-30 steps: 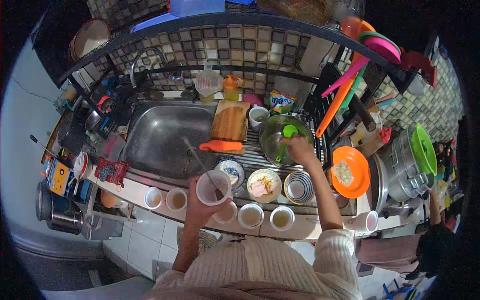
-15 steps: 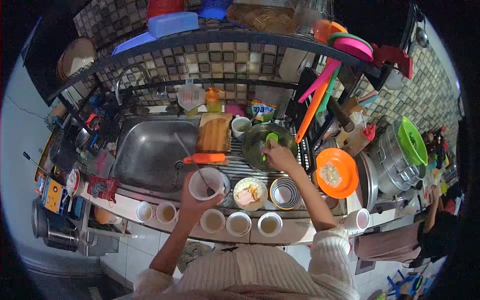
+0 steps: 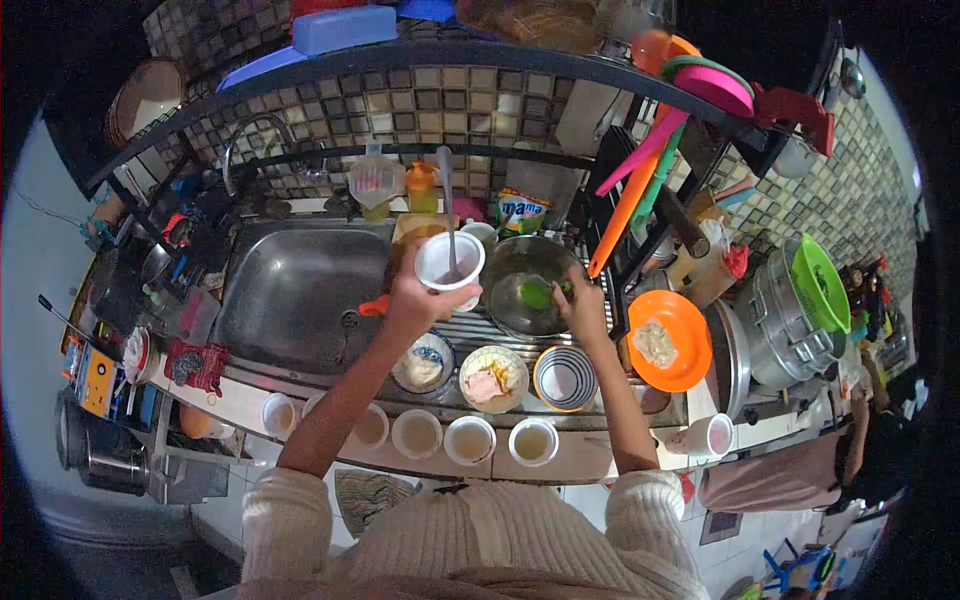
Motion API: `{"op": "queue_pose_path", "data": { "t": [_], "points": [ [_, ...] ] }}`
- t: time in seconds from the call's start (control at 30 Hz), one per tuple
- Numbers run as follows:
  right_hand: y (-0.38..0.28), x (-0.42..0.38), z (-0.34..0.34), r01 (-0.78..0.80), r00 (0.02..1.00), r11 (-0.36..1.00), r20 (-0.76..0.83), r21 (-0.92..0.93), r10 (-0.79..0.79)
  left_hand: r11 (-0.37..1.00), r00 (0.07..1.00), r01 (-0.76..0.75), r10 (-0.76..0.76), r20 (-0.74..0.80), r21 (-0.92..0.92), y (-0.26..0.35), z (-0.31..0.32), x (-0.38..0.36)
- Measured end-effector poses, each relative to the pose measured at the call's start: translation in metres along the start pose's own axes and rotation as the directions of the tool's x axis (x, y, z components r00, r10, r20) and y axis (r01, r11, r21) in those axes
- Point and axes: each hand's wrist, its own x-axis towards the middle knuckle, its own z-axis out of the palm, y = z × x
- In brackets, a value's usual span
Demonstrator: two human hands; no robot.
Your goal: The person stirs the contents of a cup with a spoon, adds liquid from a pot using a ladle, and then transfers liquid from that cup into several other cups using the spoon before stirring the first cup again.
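Observation:
My left hand [image 3: 425, 300] is wrapped round a white cup [image 3: 436, 262] with a long-handled spoon [image 3: 449, 200] standing in it. Close by on the right, my right hand [image 3: 583, 300] grips a green utensil [image 3: 537, 293], whose head is low inside a metal pot [image 3: 505, 285]. Nearer to me are a bowl with white contents [image 3: 422, 362], a bowl with pink and yellow food [image 3: 493, 380] and a striped bowl [image 3: 566, 379]. Several cups of pale liquid, among them one cup [image 3: 534, 442], line the counter's front edge.
The sink [image 3: 300, 290] lies left. An orange plate [image 3: 670, 341] and a large steamer pot [image 3: 790, 320] are to the right. Overhead runs a shelf [image 3: 480, 62] with hanging utensils. Another person's arm [image 3: 857, 440] shows at the far right.
My left hand has raised the white cup and brought it right, beside the pot, uncovering the bowl with white contents. The green utensil's head has dipped lower into the pot.

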Motion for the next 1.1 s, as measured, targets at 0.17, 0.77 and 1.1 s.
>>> {"op": "queue_pose_path", "data": {
  "t": [0.17, 0.77, 1.1],
  "points": [
    [0.006, -0.018, 0.006, -0.265, 0.962, 0.961, -0.047, 0.081, 0.270, 0.941, 0.990, 0.098, -0.127, -0.068, -0.324, -0.045, 0.020, 0.013],
    [-0.039, -0.019, -0.024, -0.307, 0.793, 0.794, -0.321, 0.524, 0.518, 0.984, 0.982, 0.140, -0.152, -0.115, -0.107, -0.107, 0.090, 0.017],
    [-0.057, 0.000, -0.049, -0.206, 0.732, 0.834, -0.485, 0.512, 0.478, 0.918, 0.954, 0.299, -0.287, -0.085, 0.262, -0.095, 0.125, 0.013]
  ]
}}
